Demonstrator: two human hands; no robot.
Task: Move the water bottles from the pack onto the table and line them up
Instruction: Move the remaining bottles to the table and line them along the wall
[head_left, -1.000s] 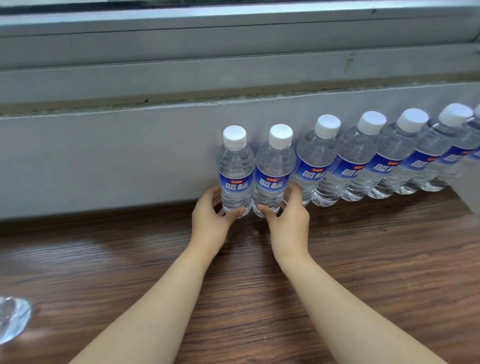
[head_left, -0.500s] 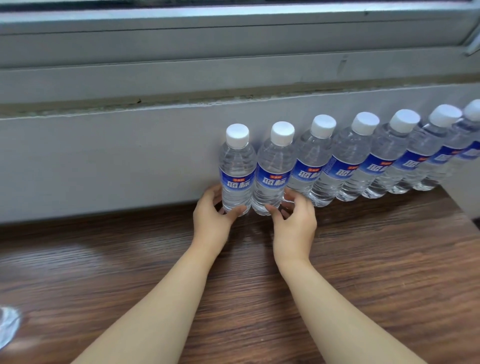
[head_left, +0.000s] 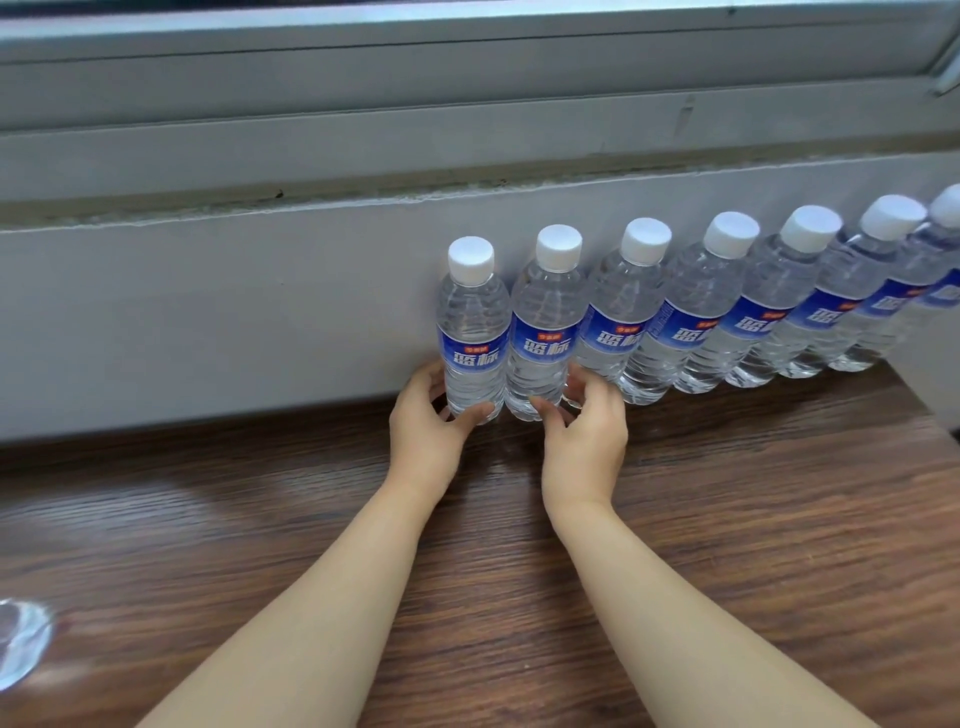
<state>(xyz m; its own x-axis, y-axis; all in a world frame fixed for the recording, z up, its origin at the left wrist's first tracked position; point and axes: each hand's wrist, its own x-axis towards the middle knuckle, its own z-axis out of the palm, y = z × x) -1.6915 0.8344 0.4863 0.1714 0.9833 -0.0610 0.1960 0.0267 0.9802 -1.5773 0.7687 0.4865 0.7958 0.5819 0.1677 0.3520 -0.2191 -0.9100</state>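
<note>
Several clear water bottles with white caps and blue labels stand in a row (head_left: 727, 312) on the wooden table (head_left: 779, 519), against the grey wall. My left hand (head_left: 423, 426) wraps the base of the leftmost bottle (head_left: 472, 332). My right hand (head_left: 584, 431) grips the base of the second bottle (head_left: 543, 327), which touches the first. Both bottles stand upright on the table. The pack itself is out of view.
The grey wall (head_left: 208, 322) and a window frame close off the back of the table. A piece of clear plastic (head_left: 21, 642) lies at the table's left front edge. A grey surface rises at the far right corner.
The two bottles in my hands have closed the gap to the third bottle and now stand tight in the row. The view has shifted slightly.
</note>
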